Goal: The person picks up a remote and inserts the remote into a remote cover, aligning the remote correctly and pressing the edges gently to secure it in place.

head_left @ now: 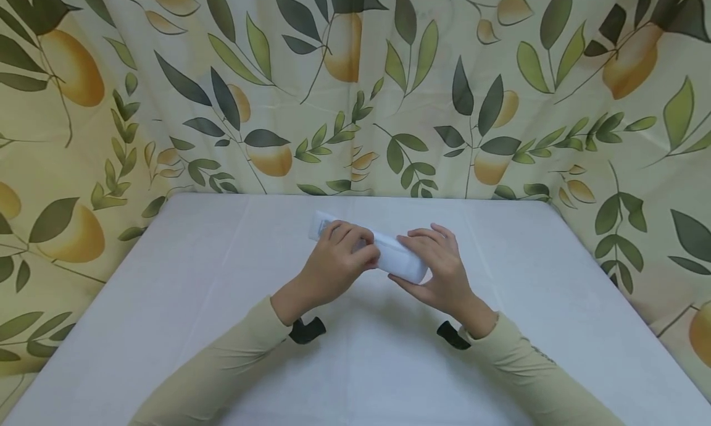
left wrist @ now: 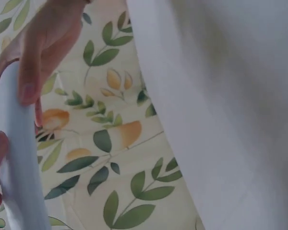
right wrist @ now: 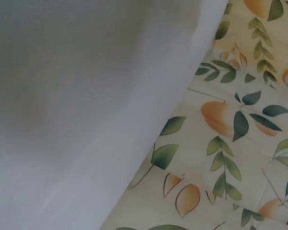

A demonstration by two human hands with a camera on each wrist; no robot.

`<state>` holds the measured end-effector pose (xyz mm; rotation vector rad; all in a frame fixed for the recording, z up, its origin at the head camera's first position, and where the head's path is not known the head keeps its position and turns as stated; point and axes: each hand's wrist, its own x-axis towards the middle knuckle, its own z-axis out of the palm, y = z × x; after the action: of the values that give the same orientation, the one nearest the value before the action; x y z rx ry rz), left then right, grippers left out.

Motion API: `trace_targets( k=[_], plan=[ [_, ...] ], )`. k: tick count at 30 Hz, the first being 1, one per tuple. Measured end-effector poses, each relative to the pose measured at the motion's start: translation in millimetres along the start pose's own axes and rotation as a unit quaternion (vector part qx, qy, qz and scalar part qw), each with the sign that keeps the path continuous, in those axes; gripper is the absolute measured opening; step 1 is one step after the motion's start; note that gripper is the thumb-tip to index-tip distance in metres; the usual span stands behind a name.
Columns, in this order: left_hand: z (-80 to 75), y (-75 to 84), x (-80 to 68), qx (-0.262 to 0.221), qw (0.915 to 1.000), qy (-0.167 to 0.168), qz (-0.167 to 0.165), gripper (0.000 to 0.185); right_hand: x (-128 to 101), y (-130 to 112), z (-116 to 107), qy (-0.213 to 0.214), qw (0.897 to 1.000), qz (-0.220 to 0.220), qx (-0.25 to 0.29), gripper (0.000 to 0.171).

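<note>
White and soft-looking, a long pack (head_left: 389, 253) sits between a person's two hands above the middle of a cloth-covered bench (head_left: 166, 302). The left hand (head_left: 339, 259) curls its fingers over the pack's far-left portion, near a flat, crimped end with faint printing that pokes out beyond the knuckles. The right hand (head_left: 439, 265) closes round the thicker, rounded right end, thumb underneath and fingers draped over the top. Both hands grip the pack; neither lies flat on the bench.

Judging from the head view, the work looks to be at an early stage: the pack appears whole and sealed, nothing has come out of it, and no loose piece lies beside either hand. Whether a tear has begun under the left fingers cannot be told.

The pack seems to be smooth plastic film over a padded filling, tube-like in shape and tapering to the flat seal. In the left wrist view it shows as a pale bluish strip (left wrist: 17, 158) with a fingertip (left wrist: 29, 91) pressing on its edge. The bench cloth is plain, matte and off-white with light creases. Behind and to either side of the hands hangs a cream curtain (head_left: 355, 92) printed with dark green leaves and orange-yellow fruit. Pale beige sleeves (head_left: 233, 358) cover both forearms, and a black strap (head_left: 307, 330) shows at each wrist.
</note>
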<state>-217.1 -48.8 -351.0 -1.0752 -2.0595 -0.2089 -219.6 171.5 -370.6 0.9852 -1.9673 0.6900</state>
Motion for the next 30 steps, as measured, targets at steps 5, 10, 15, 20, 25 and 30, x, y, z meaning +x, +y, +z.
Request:
trace_targets(
  k=[5, 10, 15, 20, 25, 30],
  plan=[
    [-5.2, -12.8, -4.6, 0.013, 0.9997, -0.021, -0.003, 0.045, -7, 4, -3, 0.011, 0.999, -0.033, 0.018, 0.05],
    [-14.5, -37.9, -16.8, 0.046, 0.9961, -0.064, -0.04, 0.087, -13, 10, -9, 0.025, 0.999, -0.034, 0.025, 0.052],
    [-22.3, -55.0, -27.2, 0.027, 0.9949, -0.058, -0.079, 0.071, -14, 18, -15, 0.04, 0.998, -0.008, 0.047, 0.058],
    [-25.4, -59.5, -26.0, -0.036, 0.992, -0.05, -0.111, 0.06, -10, 27, -20, -0.009, 0.999, 0.035, 0.03, 0.061],
    [-17.1, -64.1, -22.4, -0.078, 0.9798, -0.079, -0.167, 0.061, 2, 46, -21, -0.105, 0.991, 0.053, -0.071, 0.066],
    [12.5, -79.4, -14.8, -0.067, 0.9672, -0.138, -0.203, 0.06, 11, 77, -6, -0.172, 0.971, 0.037, -0.165, 0.067]
  ],
)
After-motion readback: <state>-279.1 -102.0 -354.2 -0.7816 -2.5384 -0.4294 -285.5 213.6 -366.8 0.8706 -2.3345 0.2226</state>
